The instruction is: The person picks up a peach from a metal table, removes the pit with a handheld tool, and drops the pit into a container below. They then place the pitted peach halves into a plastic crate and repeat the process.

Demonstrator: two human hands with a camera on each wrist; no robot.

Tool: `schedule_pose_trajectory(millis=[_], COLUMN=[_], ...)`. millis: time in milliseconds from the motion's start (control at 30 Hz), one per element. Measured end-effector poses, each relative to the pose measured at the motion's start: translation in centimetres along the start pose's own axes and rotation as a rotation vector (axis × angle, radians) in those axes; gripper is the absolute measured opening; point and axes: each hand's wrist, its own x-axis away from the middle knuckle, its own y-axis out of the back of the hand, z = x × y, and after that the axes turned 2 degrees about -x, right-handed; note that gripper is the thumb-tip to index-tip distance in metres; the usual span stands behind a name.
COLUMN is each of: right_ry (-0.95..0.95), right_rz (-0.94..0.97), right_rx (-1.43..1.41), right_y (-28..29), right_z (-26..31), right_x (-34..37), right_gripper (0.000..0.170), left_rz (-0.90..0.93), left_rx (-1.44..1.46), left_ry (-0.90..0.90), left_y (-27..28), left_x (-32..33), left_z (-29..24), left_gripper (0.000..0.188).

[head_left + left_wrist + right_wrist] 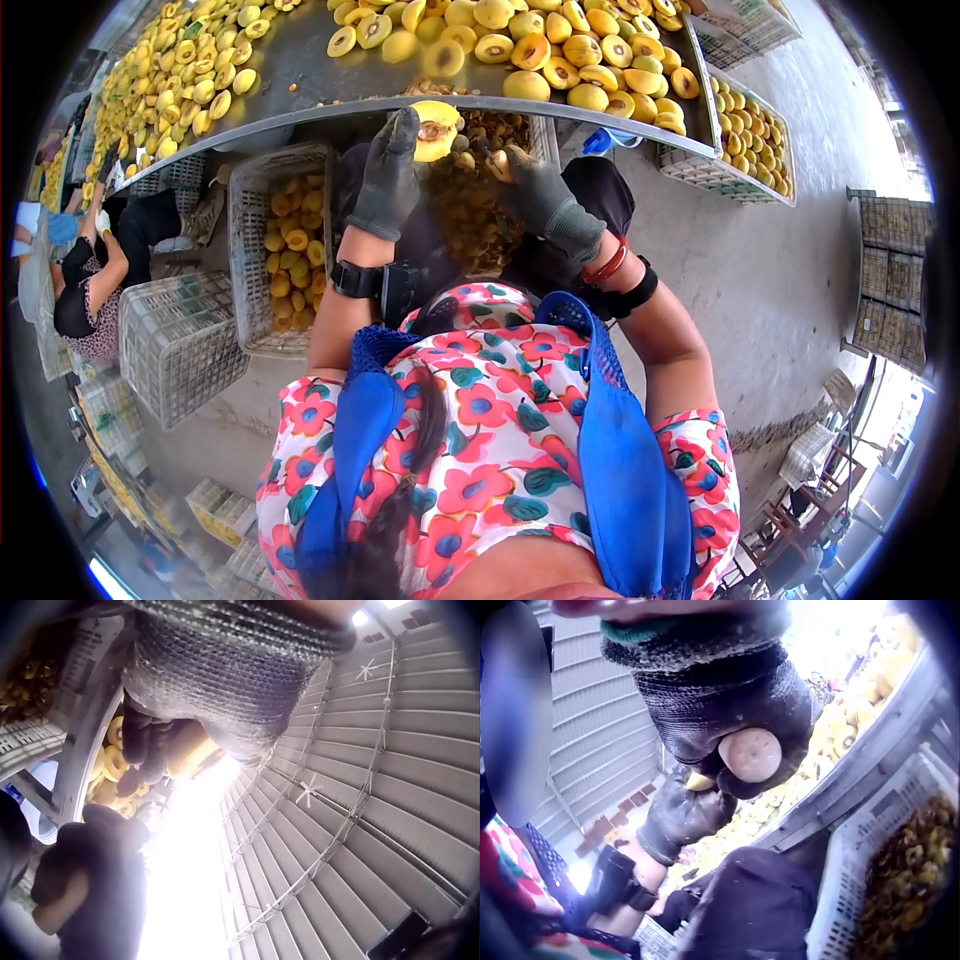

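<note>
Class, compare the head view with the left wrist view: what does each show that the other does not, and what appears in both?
Only the head view shows the flowered top, its blue straps and the fruit-filled crate at the person's left.

Only the left wrist view shows the ceiling fans under a ribbed roof.

Both show the gloved left hand holding a fruit piece, the gloved right hand, and yellow fruit halves beyond.
</note>
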Motion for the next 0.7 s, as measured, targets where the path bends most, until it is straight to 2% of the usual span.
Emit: schedule_pose_trajectory(millis=[67, 133, 200, 333, 433, 533, 700], right_ry=[-0.035, -0.042, -0.021, 0.022, 0.012, 0.016, -0.121], right_rz=[-0.031, -0.023, -0.078, -0.122, -0.145, -0.133, -0.042], right_rx=[-0.244, -0.326, -0.421, -0.352, -0.310, -0.398, -0.600], right_y=[-0.2, -0.6, -0.8, -0.9, -1.1, -1.6, -0.7], right_z=[2.1, 2.7, 3.4, 3.5, 3.5, 3.1, 5.1], right_x=[0.5, 0.5, 0.5, 0.5, 0.6, 0.6, 0.7], right_gripper=[0.031, 0.032, 0.031, 0.024, 0.024, 0.023, 0.021], left_rz=[-0.003, -0.011, -0.037, -0.021, 0.000, 0.000, -0.012], left_rx=[-0.050, -0.209, -0.130, 0.048, 0.029, 0.098, 0.156], left_ry=[-0.054, -0.152, -0.091, -0.042, -0.026, -0.074, -0.097], left_y=[-0.2, -1.2, -2.2, -2.5, -2.4, -2.5, -2.7], left_x=[0.2, 0.8, 1.0, 0.9, 1.0, 0.5, 0.4], left_z=[-0.6, -1.8, -2.6, -2.1, -2.1, -1.2, -0.6], left_gripper=[0.049, 0.050, 0.050, 0.049, 0.048, 0.046, 0.043])
